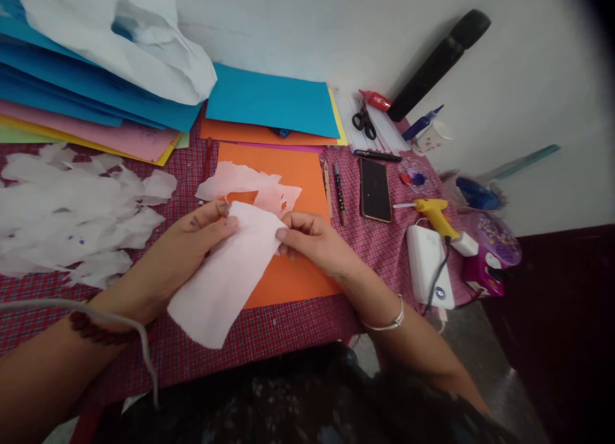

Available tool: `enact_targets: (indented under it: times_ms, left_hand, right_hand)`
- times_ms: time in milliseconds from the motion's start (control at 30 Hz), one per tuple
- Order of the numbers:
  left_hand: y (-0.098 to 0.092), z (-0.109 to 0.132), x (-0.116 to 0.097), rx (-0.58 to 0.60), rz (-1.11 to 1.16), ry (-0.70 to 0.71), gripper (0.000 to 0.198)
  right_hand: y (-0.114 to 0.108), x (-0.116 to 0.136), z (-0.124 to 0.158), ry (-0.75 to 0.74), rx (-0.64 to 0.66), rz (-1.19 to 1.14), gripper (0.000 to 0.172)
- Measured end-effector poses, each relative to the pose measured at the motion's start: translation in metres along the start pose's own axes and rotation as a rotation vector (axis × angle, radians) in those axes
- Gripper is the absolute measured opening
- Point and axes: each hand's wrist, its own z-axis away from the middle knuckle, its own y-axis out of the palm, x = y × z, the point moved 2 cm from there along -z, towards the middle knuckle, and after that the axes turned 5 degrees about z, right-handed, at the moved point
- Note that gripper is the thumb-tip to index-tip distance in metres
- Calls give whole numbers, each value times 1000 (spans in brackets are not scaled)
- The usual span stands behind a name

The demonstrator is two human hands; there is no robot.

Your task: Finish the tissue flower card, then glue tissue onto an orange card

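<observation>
A long white strip of tissue paper [225, 274] hangs between my two hands, slanting down toward the table's front edge. My left hand [204, 229] pinches its upper left edge between thumb and fingers. At the upper right corner, my right hand [307, 239] is closed on the same strip. Beneath lies an orange sheet [288, 280], partly covered by my hands and the strip. Torn pale pink-white paper pieces [235, 180] rest on the orange sheet just beyond my fingers.
A heap of torn white tissue [62, 220] lies at left. Behind it are stacked coloured papers [91, 79]; a blue sheet [273, 104] sits further right. On the right are scissors [365, 120], a phone [376, 189], a yellow glue gun [435, 216] and a white power strip [427, 261].
</observation>
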Motion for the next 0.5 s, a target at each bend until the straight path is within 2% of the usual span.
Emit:
enact_targets:
  times_ms: [33,67,100,167,233,267,300,367,433,500]
  left_hand:
    - [-3,1,0,-46,0,-27,11]
    - [-6,2,-2,-113,-42,15,12]
    - [-9,4,-5,-189,-132,124,16]
    - [-10,12,-14,-306,-407,459,27]
    - [-5,20,-18,-289,-632,704,26]
    - [-1,23,-18,-222,-684,746,19]
    - [3,24,-15,-128,-691,731,13]
    - [11,23,-7,47,-626,591,6]
    - [17,18,2,120,-510,415,7]
    - [20,13,8,135,-351,279,7]
  right_hand:
    - [0,0,0,8,-6,13,28]
    - [0,-1,0,14,-12,30,27]
    - [0,-1,0,19,-17,51,26]
    - [1,-1,0,21,-21,97,26]
    - [3,-1,-1,18,-18,147,28]
    - [4,-1,-1,13,-15,174,28]
    - [5,-1,-1,5,-10,196,28]
    - [7,0,-1,-15,26,219,22]
    - [8,0,-1,-36,82,204,15]
    - [8,0,0,-55,128,181,13]
